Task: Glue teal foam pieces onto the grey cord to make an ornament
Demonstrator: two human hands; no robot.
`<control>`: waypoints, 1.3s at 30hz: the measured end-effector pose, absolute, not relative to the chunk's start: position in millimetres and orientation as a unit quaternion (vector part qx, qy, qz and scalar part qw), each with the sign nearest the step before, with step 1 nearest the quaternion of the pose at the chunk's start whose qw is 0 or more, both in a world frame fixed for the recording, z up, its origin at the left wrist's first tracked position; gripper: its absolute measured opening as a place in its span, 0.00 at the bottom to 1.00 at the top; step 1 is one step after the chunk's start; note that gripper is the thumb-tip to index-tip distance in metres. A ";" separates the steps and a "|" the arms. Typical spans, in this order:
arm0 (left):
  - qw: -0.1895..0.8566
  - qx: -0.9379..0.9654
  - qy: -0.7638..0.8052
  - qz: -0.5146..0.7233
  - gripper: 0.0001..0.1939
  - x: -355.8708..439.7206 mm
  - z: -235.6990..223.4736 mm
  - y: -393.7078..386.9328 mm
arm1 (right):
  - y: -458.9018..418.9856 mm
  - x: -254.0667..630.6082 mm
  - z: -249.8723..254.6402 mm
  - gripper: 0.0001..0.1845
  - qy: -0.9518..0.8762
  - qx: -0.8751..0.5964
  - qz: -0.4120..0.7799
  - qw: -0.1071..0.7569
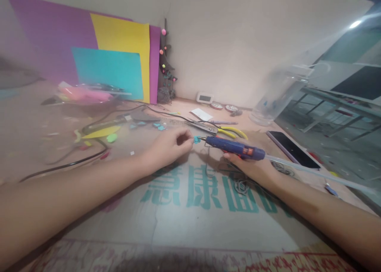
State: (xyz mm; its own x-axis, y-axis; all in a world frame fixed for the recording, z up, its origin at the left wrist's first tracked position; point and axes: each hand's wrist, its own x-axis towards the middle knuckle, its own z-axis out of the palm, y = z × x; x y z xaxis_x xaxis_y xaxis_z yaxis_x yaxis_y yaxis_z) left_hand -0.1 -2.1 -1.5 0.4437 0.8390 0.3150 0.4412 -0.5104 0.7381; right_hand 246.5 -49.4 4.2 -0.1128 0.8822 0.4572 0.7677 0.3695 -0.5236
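Note:
My left hand [172, 143] pinches a small blue foam piece [197, 139] between thumb and forefinger. Its exact shape is too small to make out. My right hand [250, 165] is closed around a blue hot glue gun [235, 146] with a long clear glue stick coming out of its rear end. The metal nozzle points left and meets or nearly meets the blue piece; I cannot tell whether they touch. Just behind the gun lie pliers [226, 131] with yellow handles. Small blue foam scraps [160, 126] lie beyond my left hand.
Purple, yellow and blue foam sheets [110, 71] lean on the wall beside a decorated branch [165, 66]. A phone [293, 148] and a clear container [270, 99] are at the right. A black cable [68, 163] crosses the left side, among scraps. A small white clock [205, 97] stands at the back.

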 end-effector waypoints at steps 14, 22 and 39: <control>0.365 0.731 0.422 0.394 0.08 -0.9 -2.9 2.5 | -53.9 256.4 33.7 0.20 -0.723 -0.551 0.119 0.399; 0.350 0.769 0.393 0.363 0.07 0.4 -4.7 -1.6 | -13.1 256.2 80.2 0.23 -0.695 -0.583 0.148 0.393; 0.329 0.780 0.401 0.350 0.09 1.6 -6.8 3.0 | 135.5 259.7 27.3 0.20 -0.691 -0.676 0.115 0.229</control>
State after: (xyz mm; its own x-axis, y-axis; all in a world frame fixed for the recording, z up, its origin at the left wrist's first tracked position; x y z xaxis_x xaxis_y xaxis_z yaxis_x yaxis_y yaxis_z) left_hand 1.6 3.0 -6.8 0.4324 0.8562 0.2827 0.3959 -0.4620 0.7936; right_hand 259.7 135.5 27.3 0.0177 0.9867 0.1617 0.8816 0.0609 -0.4681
